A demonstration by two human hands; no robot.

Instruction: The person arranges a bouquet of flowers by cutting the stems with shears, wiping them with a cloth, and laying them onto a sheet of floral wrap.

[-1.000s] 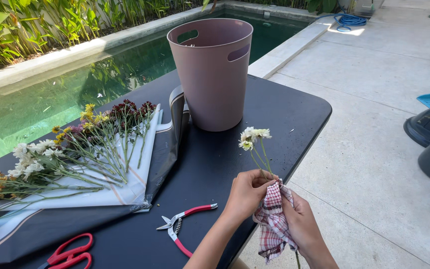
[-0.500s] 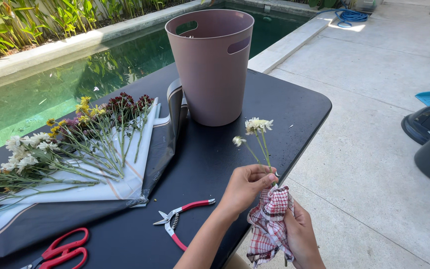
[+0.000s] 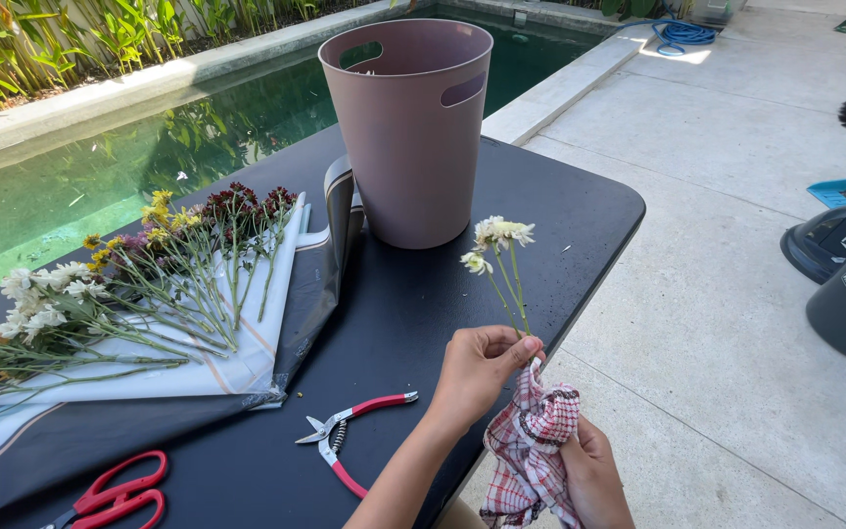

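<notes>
My left hand (image 3: 477, 370) pinches the green stems of a small sprig of white daisies (image 3: 497, 238), held upright over the near right edge of the black table (image 3: 580, 206). My right hand (image 3: 594, 472) grips a red and white checked cloth (image 3: 531, 443) wrapped around the lower ends of the stems, just off the table's edge. Red-handled pruning shears (image 3: 352, 431) lie on the table just left of my left forearm.
A tall mauve bin (image 3: 408, 137) stands at the table's back. Loose flowers (image 3: 149, 284) lie on wrapping paper at the left, with red scissors (image 3: 115, 492) near the front. A pool (image 3: 100, 167) lies behind; dark objects (image 3: 844, 264) sit on the paving at right.
My hands and the daisy sprig have shifted slightly left and up over the table's edge. The cloth stays wrapped at the stem ends.
</notes>
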